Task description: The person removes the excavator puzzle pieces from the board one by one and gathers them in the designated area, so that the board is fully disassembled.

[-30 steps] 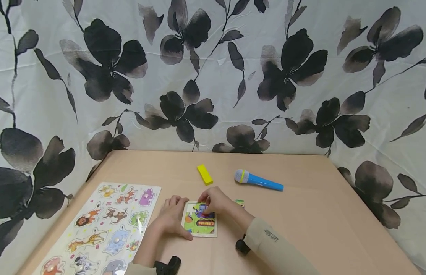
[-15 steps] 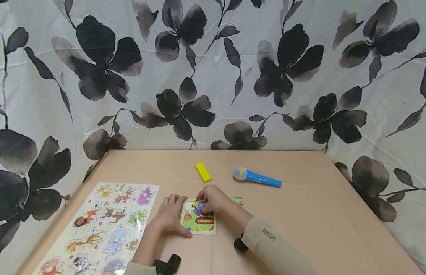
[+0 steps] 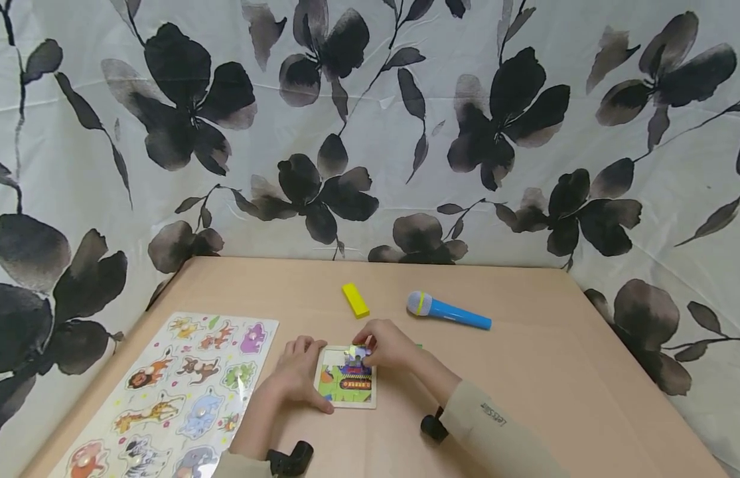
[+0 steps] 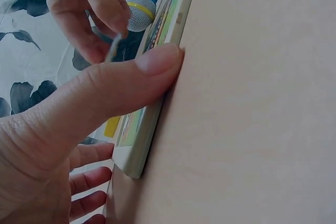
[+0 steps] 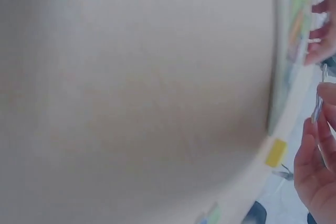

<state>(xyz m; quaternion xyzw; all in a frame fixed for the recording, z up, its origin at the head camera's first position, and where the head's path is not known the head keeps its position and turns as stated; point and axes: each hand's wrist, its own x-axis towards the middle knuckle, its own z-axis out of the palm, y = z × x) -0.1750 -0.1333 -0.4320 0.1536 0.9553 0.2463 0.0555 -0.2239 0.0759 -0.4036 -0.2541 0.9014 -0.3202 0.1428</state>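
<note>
Between the left hand [image 3: 300, 375] and the right hand [image 3: 390, 345]: a puzzle [image 3: 348, 397] lies flat on the table [image 3: 585, 378]. It has a pale frame.
Puzzle colors: green, orange and purple, with a red and dark row on the side near the right hand. The far part by the left fingertips looks pale.
In the right hand: a thin piece [image 3: 360, 353], pinched between thumb and finger. It is tipped up over the far right part of the puzzle, apart from it. Its picture is too small to make out.
In the left hand: the left side of the puzzle. The thumb [image 4: 157, 61] lies along the near edge, and the fingers bend by the left edge.
Just past the right wrist: a green bit [image 5: 212, 214] on the table, mostly hidden by the arm in the head view.
Just past the right fingers: a yellow block [image 3: 355, 301].
Past the right hand, to its right: a blue mic [image 3: 459, 314]. Its gray head has a yellow ring.
Left of the left hand: a big white sheet [image 3: 184, 348] with animals, such as a lion [image 3: 150, 376] and a zebra [image 3: 144, 457].
On the wrists: a black gadget on each, the left one [image 3: 291, 459] and the right one [image 3: 434, 428], by tan sleeves [image 3: 501, 431].
Far past both hands: a white cloth [image 3: 399, 219] with black flowers.
</note>
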